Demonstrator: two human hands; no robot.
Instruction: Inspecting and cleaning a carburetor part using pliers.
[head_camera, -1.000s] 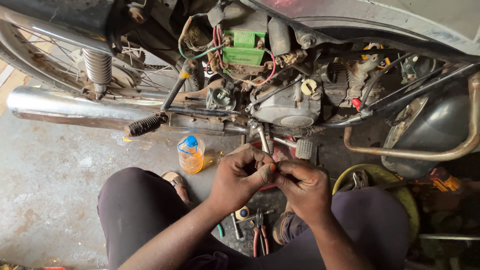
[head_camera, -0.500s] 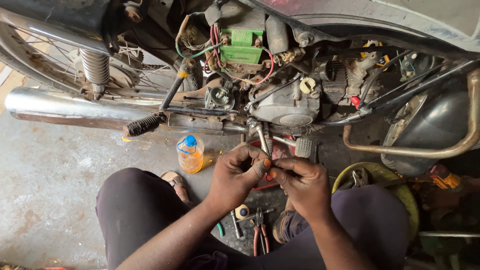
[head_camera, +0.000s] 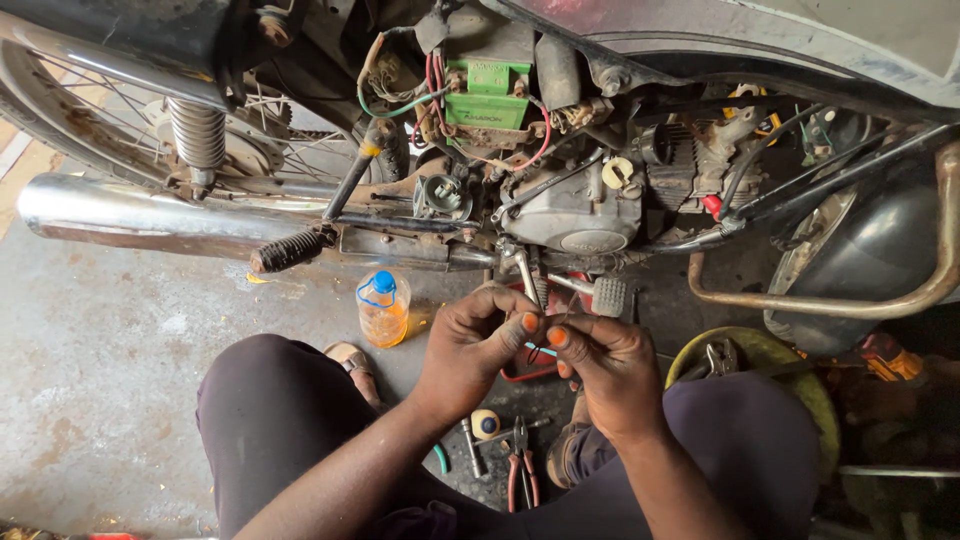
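I crouch beside a motorcycle engine (head_camera: 575, 205) with both hands raised in front of my knees. My left hand (head_camera: 475, 345) and my right hand (head_camera: 605, 365) meet fingertip to fingertip, pinching a small part between them; it is too small and too covered to tell what it is. The nails on both hands are orange. A thin dark wire seems to run down from the pinch. Just above the hands are the foot peg (head_camera: 608, 296) and a chrome lever (head_camera: 522, 270).
A chrome exhaust pipe (head_camera: 140, 215) runs along the left. A small bottle of orange liquid (head_camera: 382, 308) stands on the concrete. Red-handled pliers (head_camera: 520, 465) and a socket lie between my feet. A yellow basin (head_camera: 760, 352) with tools sits at the right.
Both hands stay pinched together and have shifted only slightly; the fingers have adjusted their hold on the small part.
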